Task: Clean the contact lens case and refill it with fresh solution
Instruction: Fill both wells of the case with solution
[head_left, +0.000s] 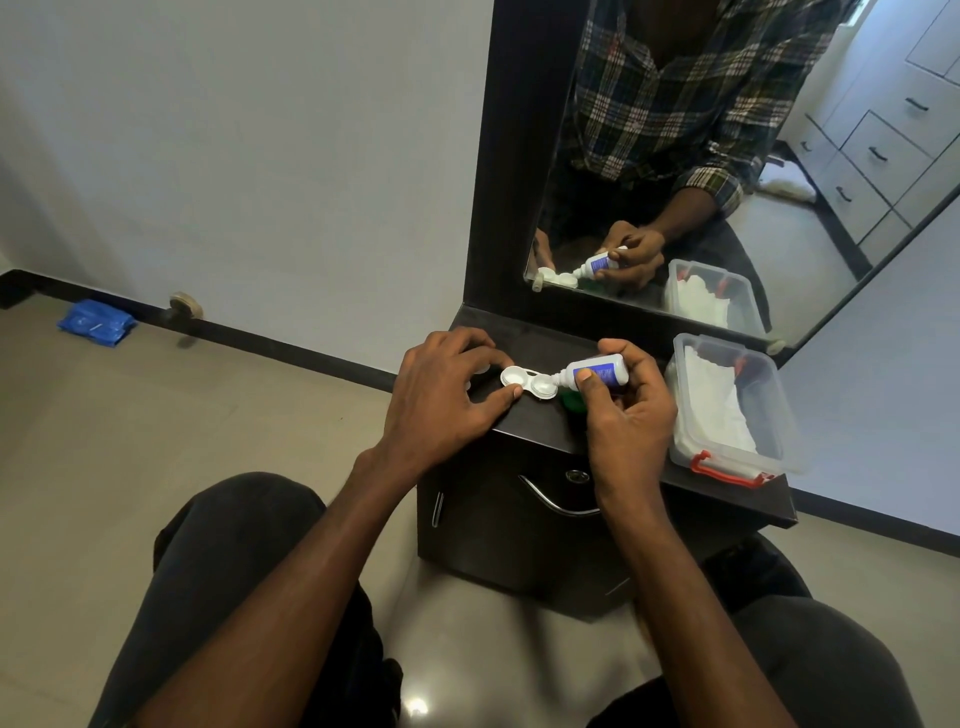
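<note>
While the right hand (626, 410) grips the solution bottle (597, 373) on its side, nozzle at the right-hand well of the open lens case (529, 383) on the dark shelf (540, 426), the left hand (447, 389) steadies the case with thumb and fingertip; refilling seems under way; whether liquid sits in either well I cannot tell; the left well and the capping appear still to do; a white cap (480, 370) lies under the left fingers; a green one (571, 401) sits by the bottle.
</note>
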